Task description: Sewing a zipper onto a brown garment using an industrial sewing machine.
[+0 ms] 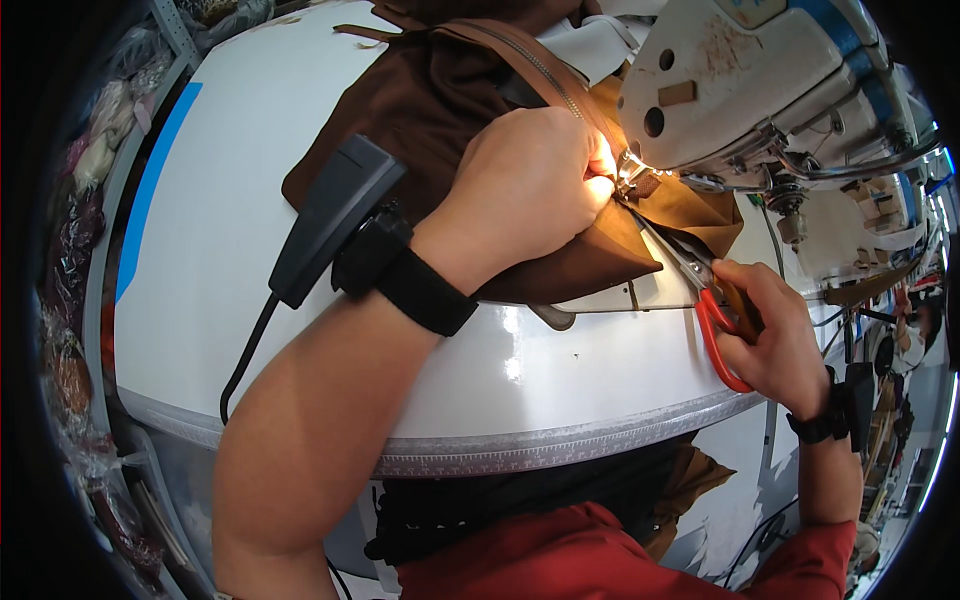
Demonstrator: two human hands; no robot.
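My left hand [535, 180] is closed in a pinch on the brown fabric [400, 110], close to the lit needle area of a sewing machine [740, 80]. A metal zipper [535, 62] runs along the fabric just beyond that hand. In my right hand [775, 330] is a pair of scissors with red handles [712, 340]. Their blades point up and left, and the tips reach the fabric edge beside my left fingertips. What exactly lies between the blades is too small to tell. A lighter brown flap [690, 215] spreads under the machine head.
The white table [200, 330] has a ruler strip [520, 450] along its front edge and blue tape [160, 190] at the left. Plastic-wrapped bundles [75, 230] line the far left. A black cable [245, 365] hangs from the device on my left wrist.
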